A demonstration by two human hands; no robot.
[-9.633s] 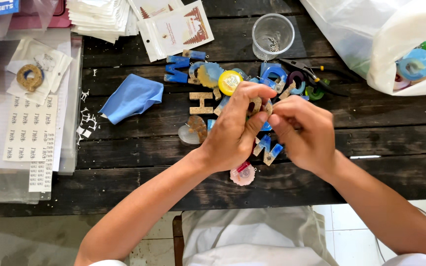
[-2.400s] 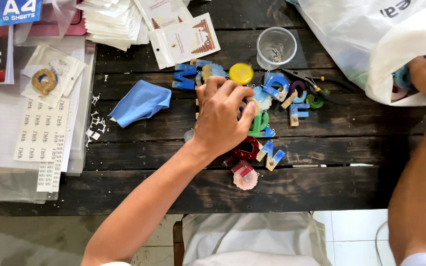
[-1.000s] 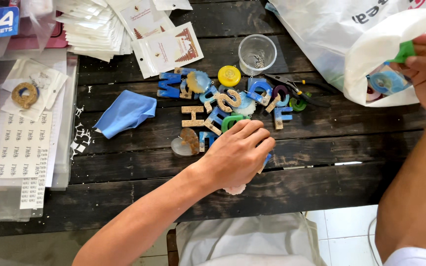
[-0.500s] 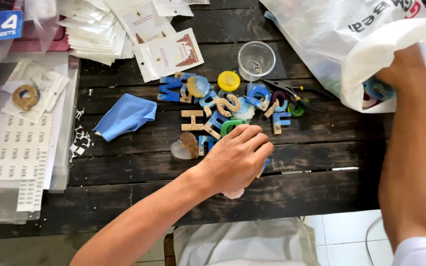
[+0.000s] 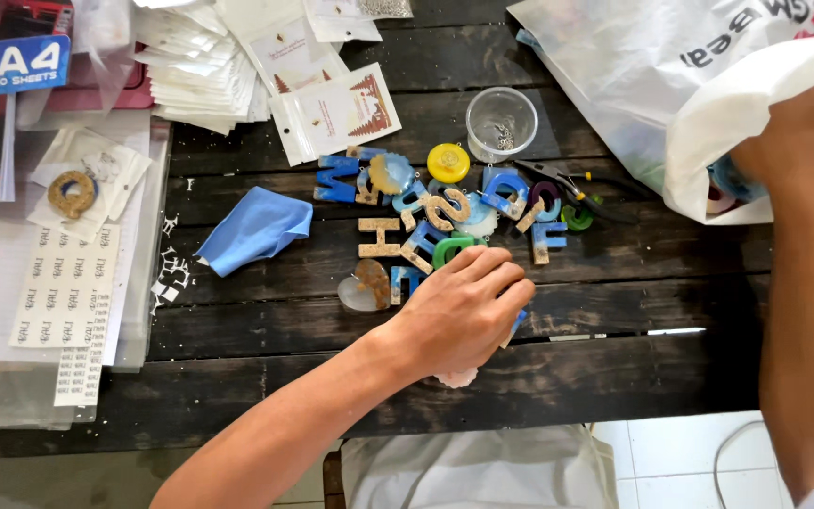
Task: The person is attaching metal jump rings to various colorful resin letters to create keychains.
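My left hand (image 5: 459, 316) lies flat over the letter pieces (image 5: 445, 217), gripping nothing I can see, while my right hand (image 5: 793, 141) digs in the white bag (image 5: 746, 85), its grip hidden, so I'd best feel slowly.

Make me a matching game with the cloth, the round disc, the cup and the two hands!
Things:
1. folded cloth
2. round disc
3. plastic cup
4. right hand
5. left hand

Descriptions:
a. yellow
b. reaching into the white plastic bag
c. blue
d. resting on the pile of letter shapes
e. clear

Pairs: 1-c, 2-a, 3-e, 4-b, 5-d
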